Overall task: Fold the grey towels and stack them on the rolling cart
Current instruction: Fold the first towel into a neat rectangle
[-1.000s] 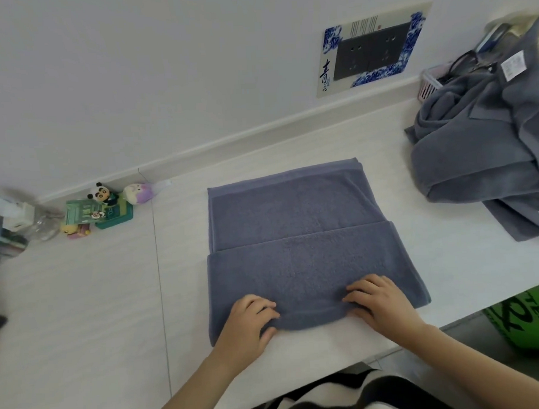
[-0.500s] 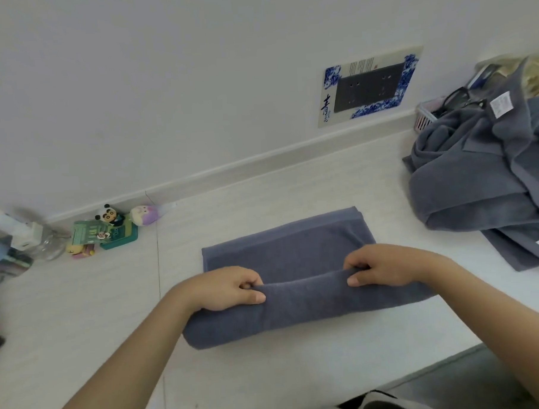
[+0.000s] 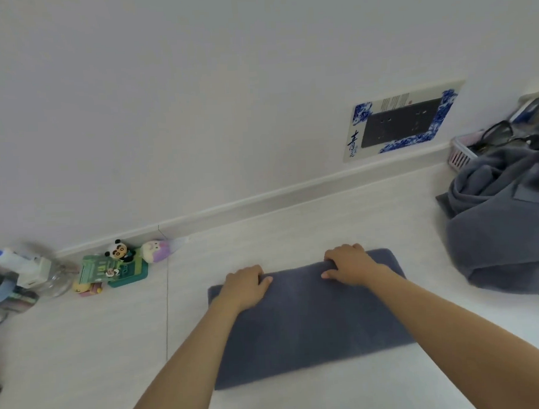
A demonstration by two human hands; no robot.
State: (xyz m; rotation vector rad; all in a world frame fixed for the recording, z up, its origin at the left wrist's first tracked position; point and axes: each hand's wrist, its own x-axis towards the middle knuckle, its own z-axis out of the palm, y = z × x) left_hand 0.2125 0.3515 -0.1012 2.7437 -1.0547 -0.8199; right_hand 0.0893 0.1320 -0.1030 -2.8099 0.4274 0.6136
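Note:
A grey towel lies folded into a wide strip on the white table in front of me. My left hand grips the strip's far edge near its left end, fingers curled over the edge. My right hand holds the same far edge near its right end, thumb on top. A heap of unfolded grey towels sits at the table's right side. No rolling cart is in view.
Small toys and a green box stand by the wall at the left, beside a glass bottle and clutter. A pink basket with dark items sits behind the towel heap. A socket panel is on the wall.
Both hands lifted the towel's near edge and carried it over to the far edge, folding the towel to a narrower strip. The view tilted upward.

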